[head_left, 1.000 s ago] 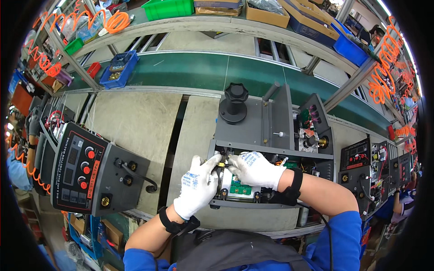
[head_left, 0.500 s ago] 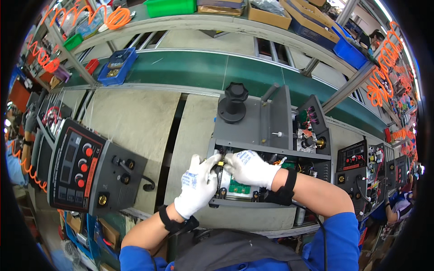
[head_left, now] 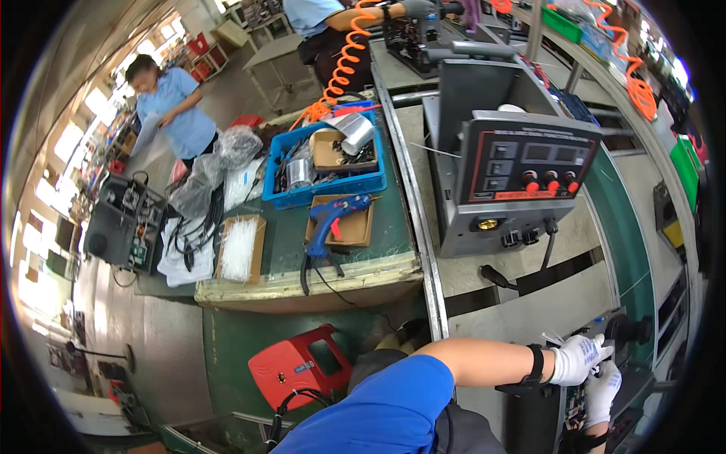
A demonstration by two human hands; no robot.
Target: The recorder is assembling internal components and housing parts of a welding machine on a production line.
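My left hand (head_left: 578, 360), in a white glove, reaches over the open welding machine at the lower right. Its fingers are bent and pressed together beside the machine's black knob (head_left: 634, 330). Close against it is my right hand (head_left: 603, 392), also gloved in white, its fingers curled in toward the left fingertips. Whatever the two hands pinch is hidden between the fingers. Under and around them lies the machine's dark grey casing (head_left: 637, 384), with circuit parts partly showing. Several thin white strips (head_left: 552, 337) stick out by my left hand.
Another welding machine (head_left: 522, 170) with red knobs stands farther along the line, its cable connector (head_left: 495, 277) on the bench. On a green side table are a blue bin (head_left: 325, 198), a blue glue gun (head_left: 330, 224) and a box of white strips (head_left: 240, 250). A red stool (head_left: 302, 367) stands below; two people work beyond.
My view has swung left, so the side table, stool and co-workers now show, and the open machine sits at the lower right. Both hands remain together at that machine.
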